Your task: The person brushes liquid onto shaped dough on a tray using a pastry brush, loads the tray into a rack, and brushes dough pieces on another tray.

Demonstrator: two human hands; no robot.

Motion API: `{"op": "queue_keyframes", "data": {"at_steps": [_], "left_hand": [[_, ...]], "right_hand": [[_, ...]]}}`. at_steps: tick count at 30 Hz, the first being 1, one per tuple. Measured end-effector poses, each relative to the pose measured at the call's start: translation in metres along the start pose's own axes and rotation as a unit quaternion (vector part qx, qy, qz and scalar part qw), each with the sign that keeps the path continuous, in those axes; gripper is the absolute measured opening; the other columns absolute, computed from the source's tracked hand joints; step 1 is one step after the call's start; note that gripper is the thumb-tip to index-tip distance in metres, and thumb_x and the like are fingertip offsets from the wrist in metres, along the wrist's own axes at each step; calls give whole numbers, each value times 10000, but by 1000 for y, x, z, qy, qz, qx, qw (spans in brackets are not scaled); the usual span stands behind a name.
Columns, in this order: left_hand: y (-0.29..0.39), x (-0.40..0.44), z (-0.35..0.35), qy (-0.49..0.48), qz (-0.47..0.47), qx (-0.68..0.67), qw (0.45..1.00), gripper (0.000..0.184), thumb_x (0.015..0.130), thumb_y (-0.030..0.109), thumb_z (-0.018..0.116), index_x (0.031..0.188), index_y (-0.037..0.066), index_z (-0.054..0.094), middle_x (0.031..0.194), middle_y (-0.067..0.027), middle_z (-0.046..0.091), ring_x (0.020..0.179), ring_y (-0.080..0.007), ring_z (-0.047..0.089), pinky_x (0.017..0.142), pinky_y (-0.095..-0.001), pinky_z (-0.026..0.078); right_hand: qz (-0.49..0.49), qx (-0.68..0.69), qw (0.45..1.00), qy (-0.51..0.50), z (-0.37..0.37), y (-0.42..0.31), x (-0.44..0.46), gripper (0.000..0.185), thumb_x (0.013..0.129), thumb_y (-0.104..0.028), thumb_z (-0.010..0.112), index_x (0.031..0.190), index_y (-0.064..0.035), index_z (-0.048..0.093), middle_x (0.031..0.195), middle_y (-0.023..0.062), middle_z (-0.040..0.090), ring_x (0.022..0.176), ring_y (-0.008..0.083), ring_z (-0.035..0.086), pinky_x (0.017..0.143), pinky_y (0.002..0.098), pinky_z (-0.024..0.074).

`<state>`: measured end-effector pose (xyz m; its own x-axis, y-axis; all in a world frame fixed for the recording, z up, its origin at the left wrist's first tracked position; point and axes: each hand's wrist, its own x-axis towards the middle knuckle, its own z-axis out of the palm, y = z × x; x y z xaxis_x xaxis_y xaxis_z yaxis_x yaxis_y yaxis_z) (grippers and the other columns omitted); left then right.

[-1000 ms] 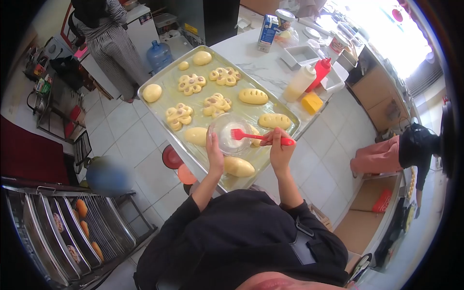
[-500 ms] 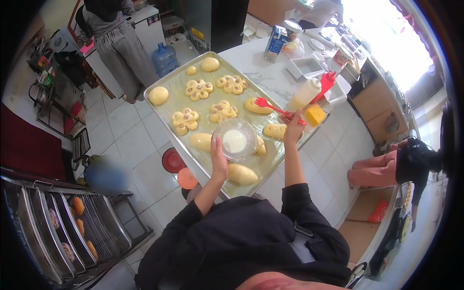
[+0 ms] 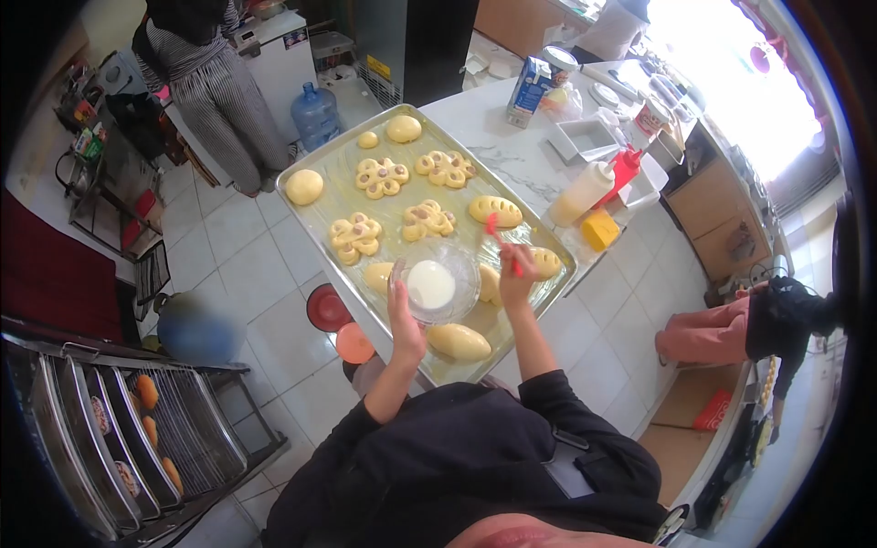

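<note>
My left hand [image 3: 405,325] holds a clear bowl [image 3: 469,279] of white liquid by its left side, above the lower part of a large metal tray [image 3: 320,239]. In my right hand [image 3: 517,272] is a red brush [image 3: 493,225], its head at the lower edge of a scored oval dough piece [image 3: 495,211]. Flower-shaped dough pieces [image 3: 381,177], round ones [image 3: 304,187] and a plain oval one [image 3: 459,342] lie on the tray. The bowl partly hides some of the dough.
Behind the tray stand a milk carton [image 3: 528,92], a cream bottle [image 3: 582,194], a red bottle [image 3: 625,170] and a yellow block [image 3: 599,230]. A rack of trays [image 3: 137,438] is at left. People stand at upper left [image 3: 219,100], upper right [image 3: 614,31] and right [image 3: 708,326].
The brush has left the bowl, passed near the bottles, and come back left to the scored dough. The bowl has stayed in my left hand, shifting slightly.
</note>
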<state>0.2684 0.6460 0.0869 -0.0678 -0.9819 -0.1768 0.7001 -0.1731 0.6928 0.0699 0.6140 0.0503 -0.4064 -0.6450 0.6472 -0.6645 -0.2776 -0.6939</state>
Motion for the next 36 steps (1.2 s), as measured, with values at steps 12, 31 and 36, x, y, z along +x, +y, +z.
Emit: {"op": "queue_keyframes", "data": {"at_steps": [12, 31, 36], "left_hand": [[13, -12, -7, 24, 3, -42, 999, 508, 948, 341, 361, 1353, 50, 262, 1299, -106, 378, 1180, -201, 412, 959, -326, 379], [8, -26, -36, 59, 32, 29, 997, 469, 974, 316, 271, 1352, 39, 264, 1330, -81, 368, 1215, -174, 370, 1008, -322, 307], [13, -27, -38, 68, 54, 53, 995, 486, 967, 316, 302, 1342, 7, 277, 1336, -105, 347, 1231, -191, 336, 1023, -318, 265]], "right_hand": [[-9, -101, 990, 95, -41, 27, 19, 172, 882, -34, 482, 773, 56, 581, 678, 100, 562, 605, 177, 589, 578, 265, 484], [213, 156, 959, 99, -23, 33, 78, 401, 912, -279, 496, 713, 68, 526, 673, 130, 559, 534, 173, 594, 535, 285, 546], [249, 114, 950, 148, -15, 50, 99, 412, 901, -293, 510, 723, 78, 516, 671, 142, 558, 505, 196, 595, 502, 293, 546]]}}
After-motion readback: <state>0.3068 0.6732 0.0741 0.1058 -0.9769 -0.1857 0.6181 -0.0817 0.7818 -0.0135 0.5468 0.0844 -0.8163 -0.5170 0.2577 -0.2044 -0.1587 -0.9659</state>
